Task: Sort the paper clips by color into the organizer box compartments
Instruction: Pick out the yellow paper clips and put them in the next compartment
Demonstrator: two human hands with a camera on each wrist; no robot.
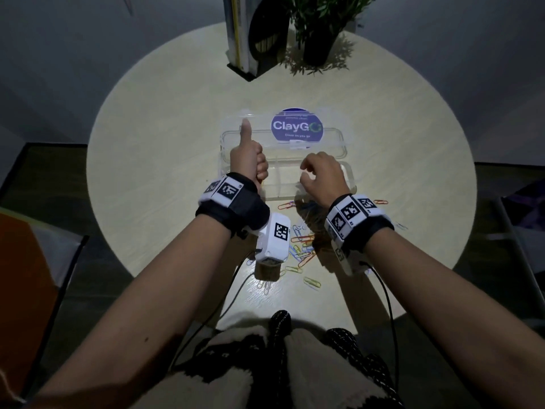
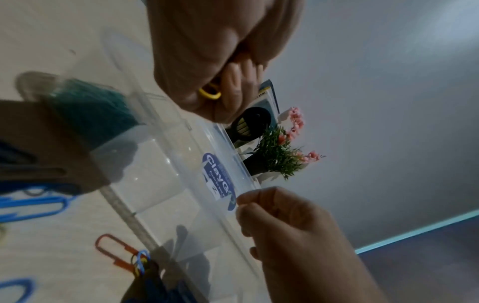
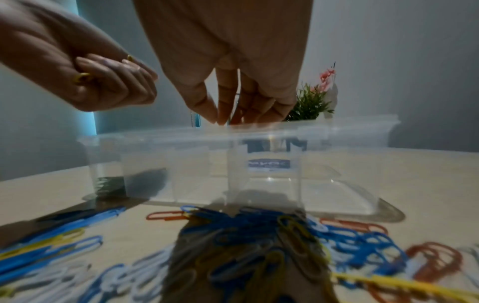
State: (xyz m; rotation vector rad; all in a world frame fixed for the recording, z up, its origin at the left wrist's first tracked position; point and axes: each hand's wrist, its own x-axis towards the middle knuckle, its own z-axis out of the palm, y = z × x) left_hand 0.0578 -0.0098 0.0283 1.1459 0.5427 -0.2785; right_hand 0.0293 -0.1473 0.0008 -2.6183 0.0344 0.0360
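Note:
A clear organizer box (image 1: pixel 348 180) lies on the round table, its lid (image 1: pixel 236 137) with a purple ClayGo sticker folded back. My left hand (image 1: pixel 256 169) hovers over the box's left end, thumb up, its curled fingers gripping yellow paper clips (image 2: pixel 210 93). Over the middle compartments, my right hand (image 1: pixel 306 169) points its fingertips (image 3: pixel 223 120) down just above the rim; I see nothing between them. Green clips (image 2: pixel 90 114) fill the leftmost compartment. A mixed pile of paper clips (image 1: pixel 300 243) in blue, orange, yellow and white lies in front of the box.
At the table's far edge stand a black file holder (image 1: pixel 250 39) and a potted plant (image 1: pixel 321 33). Wrist camera cables (image 1: pixel 236 287) trail off the near edge of the table (image 1: pixel 147 172). An orange chair (image 1: pixel 23 261) is at the left.

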